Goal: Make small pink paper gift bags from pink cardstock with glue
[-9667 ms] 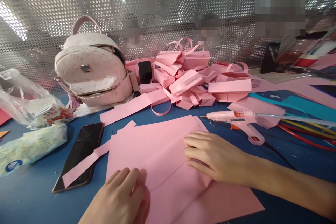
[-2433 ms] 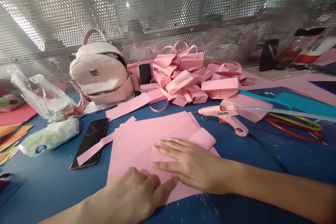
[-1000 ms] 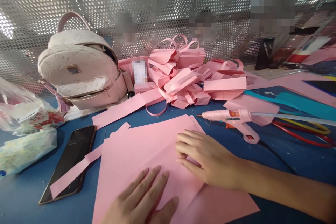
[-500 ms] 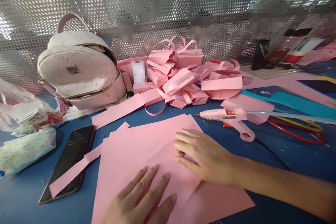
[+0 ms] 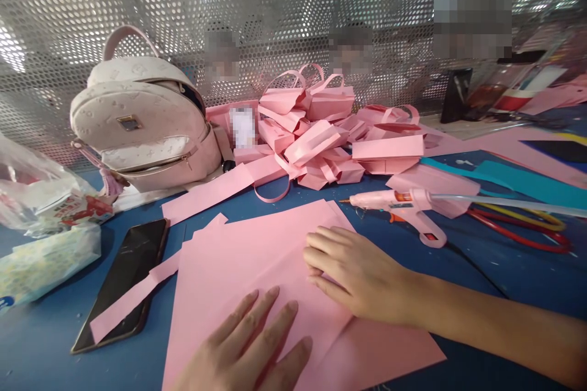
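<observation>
While hands [image 5: 362, 275] flatten pink paper [image 5: 238, 263], table edge unseen

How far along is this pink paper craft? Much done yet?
Done: a pile of finished pink bags with handles sits at the back. In hand: the left hand and right hand press flat on a pink sheet that shows one diagonal crease; it is not yet a bag. Left, I would guess: more folds, then gluing, since the glue gun lies untouched beside it, and a handle.
</observation>
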A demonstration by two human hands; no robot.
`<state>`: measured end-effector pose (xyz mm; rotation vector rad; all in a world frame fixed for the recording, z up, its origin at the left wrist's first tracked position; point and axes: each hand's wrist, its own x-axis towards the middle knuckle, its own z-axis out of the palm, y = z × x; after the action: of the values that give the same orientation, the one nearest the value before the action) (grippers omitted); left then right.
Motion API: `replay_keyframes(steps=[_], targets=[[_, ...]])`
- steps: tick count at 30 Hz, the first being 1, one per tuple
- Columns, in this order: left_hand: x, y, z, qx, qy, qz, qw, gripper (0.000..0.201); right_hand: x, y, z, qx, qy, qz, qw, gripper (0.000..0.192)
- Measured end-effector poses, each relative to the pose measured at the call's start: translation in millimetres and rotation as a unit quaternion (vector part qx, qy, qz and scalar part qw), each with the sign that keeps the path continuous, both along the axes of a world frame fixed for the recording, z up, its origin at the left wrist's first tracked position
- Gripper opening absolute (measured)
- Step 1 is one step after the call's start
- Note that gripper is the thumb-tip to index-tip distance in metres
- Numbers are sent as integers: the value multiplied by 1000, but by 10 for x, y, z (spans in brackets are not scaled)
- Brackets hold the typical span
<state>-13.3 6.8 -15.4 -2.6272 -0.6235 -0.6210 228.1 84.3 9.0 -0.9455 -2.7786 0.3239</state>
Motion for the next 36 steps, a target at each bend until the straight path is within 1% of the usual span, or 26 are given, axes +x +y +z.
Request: replay_keyframes(steps=[2,3,5,7,10,17,19,22,23,24,26,27,29,32,33,36], targets=[[0,6,9,8,-37,11,999,48,2,-2,1,0,-3,1,1000,14],[-2,10,17,8,-30,9,999,47,4,-3,1,1,-3,0,1000,14],[-10,17,40,2,21,0,1000,42,5,-6,-2,5,-1,-2,1000,14],[-20,21,61,2,50,-7,999,39,5,-9,-5,11,-1,-4,1000,14],[-36,20,67,11,45,-5,999,38,1,-20,-8,25,-5,0,1000,13],[-39,7,21,16,22,0,1000,34,-5,-23,-44,88,-6,7,996,13],[-33,4,31,13,30,-1,999,35,-13,-47,-35,137,-3,13,990,16],[-30,1,54,11,45,-5,999,37,-36,-182,42,256,7,36,966,29],[-34,0,57,13,47,-4,999,38,-40,-254,78,278,12,50,959,33],[-39,-1,56,15,47,-3,999,39,-39,-335,112,279,21,63,958,35],[-56,-5,43,17,42,1,999,37,-11,-498,157,229,36,98,968,39],[-65,-8,35,16,41,3,999,36,21,-569,161,200,38,103,974,39],[-78,-16,25,10,44,1,999,35,121,-664,133,162,26,86,983,37],[-71,-19,49,4,51,-1,999,36,348,-680,38,113,0,61,992,39],[-61,-16,66,6,53,-1,999,36,435,-661,6,113,-6,51,992,40],[-29,-2,113,13,59,-2,998,38,680,-589,-69,157,-35,-4,987,40]])
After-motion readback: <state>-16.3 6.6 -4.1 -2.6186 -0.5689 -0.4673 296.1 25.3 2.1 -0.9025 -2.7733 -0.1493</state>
